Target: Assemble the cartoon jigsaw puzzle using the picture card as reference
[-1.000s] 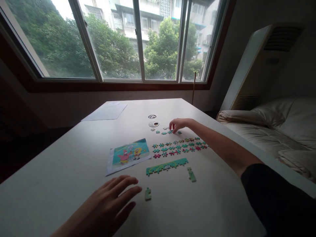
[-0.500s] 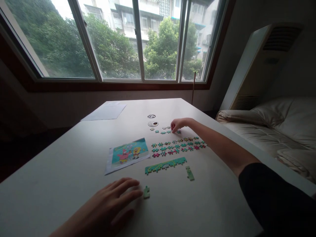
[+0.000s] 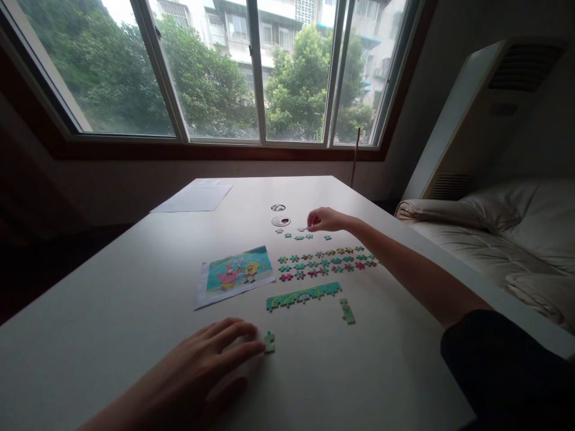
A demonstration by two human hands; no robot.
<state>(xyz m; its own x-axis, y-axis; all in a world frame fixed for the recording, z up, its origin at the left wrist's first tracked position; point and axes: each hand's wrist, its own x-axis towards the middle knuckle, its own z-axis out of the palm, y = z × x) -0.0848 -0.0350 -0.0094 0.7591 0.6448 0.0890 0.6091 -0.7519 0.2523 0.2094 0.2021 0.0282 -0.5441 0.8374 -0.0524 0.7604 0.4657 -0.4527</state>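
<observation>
My left hand [image 3: 211,359] lies flat on the white table [image 3: 112,311] with its fingers stretched out. Its fingertips touch a single green puzzle piece [image 3: 269,342]. My right hand [image 3: 324,219] is reached far across, fingers curled in a pinch just above a short row of loose pieces [image 3: 305,236]; what it holds, if anything, is hidden. Nearer me lie rows of coloured loose pieces [image 3: 326,265], a joined green strip [image 3: 303,295] and a short joined bit [image 3: 347,311]. A cartoon reference picture [image 3: 236,275] lies to the left of them.
Two round cable holes [image 3: 280,221] sit in the table beyond the pieces. A sheet of paper [image 3: 193,197] lies at the far left corner. A cushioned sofa [image 3: 494,233] and a standing air conditioner [image 3: 476,120] are to the right. A large window [image 3: 251,72] fills the back wall.
My right hand has lifted off the far row of pieces and closed into a pinch. My left hand has slid right until its fingertips touch the lone green piece.
</observation>
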